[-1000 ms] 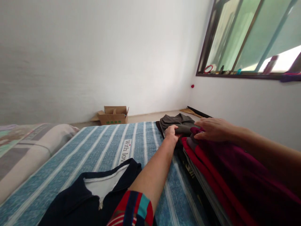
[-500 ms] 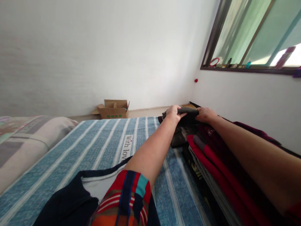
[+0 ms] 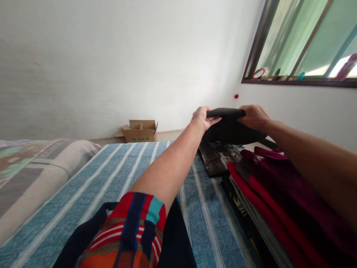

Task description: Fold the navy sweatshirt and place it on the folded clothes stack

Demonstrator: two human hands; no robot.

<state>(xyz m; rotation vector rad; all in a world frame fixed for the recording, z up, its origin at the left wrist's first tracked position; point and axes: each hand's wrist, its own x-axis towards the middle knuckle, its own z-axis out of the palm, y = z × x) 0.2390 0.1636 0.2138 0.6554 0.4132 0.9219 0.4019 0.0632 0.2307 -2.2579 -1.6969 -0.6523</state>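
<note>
Between my two hands hangs a folded dark garment (image 3: 232, 128), its exact kind not clear. My left hand (image 3: 203, 117) pinches its left edge, and my right hand (image 3: 254, 117) grips the right edge. Just below it lies a folded brown-grey patterned garment (image 3: 219, 160) on the striped bedsheet (image 3: 192, 204). Under my right forearm stands a stack of folded clothes (image 3: 267, 190) in maroon, red, grey and black. A navy garment (image 3: 80, 230) lies at the near side, partly covered by my left sleeve.
An open cardboard box (image 3: 141, 132) stands beyond the bed by the wall. At the left is a pale rolled blanket or bedding (image 3: 64, 163). Small items and a round mirror (image 3: 259, 73) line the window sill at the right.
Both hands have risen with the dark garment, lifting it off the pile. More of the brown-grey patterned garment beneath now shows. The view has shifted slightly.
</note>
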